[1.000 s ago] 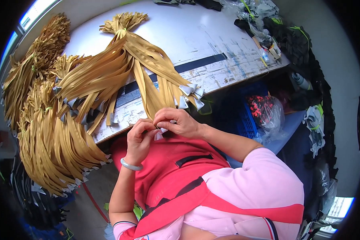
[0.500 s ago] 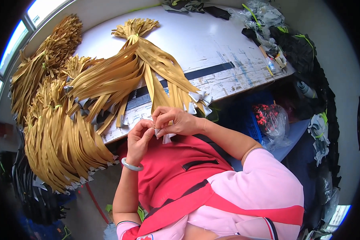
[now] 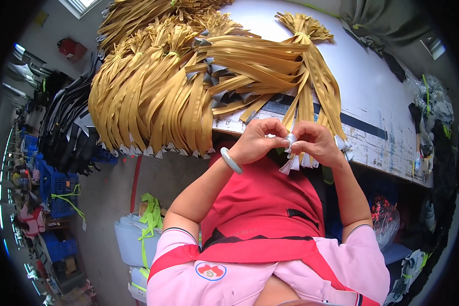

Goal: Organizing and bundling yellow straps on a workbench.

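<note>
My left hand (image 3: 260, 141), with a pale bangle (image 3: 231, 160) on its wrist, pinches one side of a small silvery-white end tab (image 3: 290, 138) on a gold strip. From the other side, my right hand (image 3: 317, 145) pinches that same tab between thumb and fingertips. The gold strips (image 3: 327, 84) run down to my hands from a bundle tied near its top (image 3: 302, 35). Below my fingers, several white tab ends (image 3: 292, 164) hang in front of my red apron (image 3: 260, 196). More of them lie just right of my right hand.
Thick bundles of gold strips (image 3: 153, 97) hang over the left edge of the white table (image 3: 367, 61). Black strips (image 3: 69, 120) hang farther left. Blue crates (image 3: 61, 188) stand on the floor side. Clear plastic bags (image 3: 436, 104) lie at the right.
The view has turned left, so the table and bundles sit farther right in the picture. My hands, earlier overlapping at the fingertips, are now side by side with the silvery tab showing between them.
</note>
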`<state>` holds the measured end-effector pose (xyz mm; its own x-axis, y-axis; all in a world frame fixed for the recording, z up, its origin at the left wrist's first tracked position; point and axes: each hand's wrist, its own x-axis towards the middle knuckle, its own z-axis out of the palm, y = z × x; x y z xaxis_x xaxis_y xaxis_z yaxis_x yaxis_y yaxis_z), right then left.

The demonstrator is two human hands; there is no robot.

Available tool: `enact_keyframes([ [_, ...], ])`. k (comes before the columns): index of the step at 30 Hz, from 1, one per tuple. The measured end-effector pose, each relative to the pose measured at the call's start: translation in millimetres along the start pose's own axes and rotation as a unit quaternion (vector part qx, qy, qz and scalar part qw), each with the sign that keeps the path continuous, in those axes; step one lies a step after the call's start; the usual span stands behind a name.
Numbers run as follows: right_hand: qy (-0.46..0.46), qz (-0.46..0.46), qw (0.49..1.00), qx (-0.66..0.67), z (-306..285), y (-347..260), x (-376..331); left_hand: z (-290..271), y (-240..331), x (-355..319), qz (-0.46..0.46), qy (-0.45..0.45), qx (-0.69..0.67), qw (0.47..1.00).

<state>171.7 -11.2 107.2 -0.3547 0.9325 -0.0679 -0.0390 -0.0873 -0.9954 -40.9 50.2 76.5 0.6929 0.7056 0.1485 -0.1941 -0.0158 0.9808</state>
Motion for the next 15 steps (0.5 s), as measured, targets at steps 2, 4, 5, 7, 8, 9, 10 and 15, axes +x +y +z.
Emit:
enact_keyframes([
  [2,0.017,0.001,0.999,-0.036,4,-6,0,4,-1,-2,-0.001,0.019,-0.013,1.0],
  [4,0.079,0.005,0.993,-0.089,12,-9,-1,14,4,-4,-0.013,0.091,-0.07,0.993],
  [5,0.077,0.009,0.993,-0.088,14,-7,0,16,-1,-3,-0.016,0.093,-0.072,0.993],
  [7,0.152,-0.069,0.947,-0.274,19,0,2,21,-11,-1,0.178,0.181,0.246,0.936],
  [8,0.175,-0.121,0.916,-0.341,21,5,4,25,-13,-1,0.2,0.203,0.255,0.924],
  [9,0.176,-0.117,0.917,-0.339,22,10,5,29,-15,-3,0.196,0.201,0.254,0.926],
  [10,0.203,-0.137,0.895,-0.373,24,15,6,35,-17,-7,0.205,0.209,0.279,0.915],
  [15,0.28,-0.15,0.88,-0.354,30,33,16,27,-14,-12,0.174,0.153,0.211,0.95],
])
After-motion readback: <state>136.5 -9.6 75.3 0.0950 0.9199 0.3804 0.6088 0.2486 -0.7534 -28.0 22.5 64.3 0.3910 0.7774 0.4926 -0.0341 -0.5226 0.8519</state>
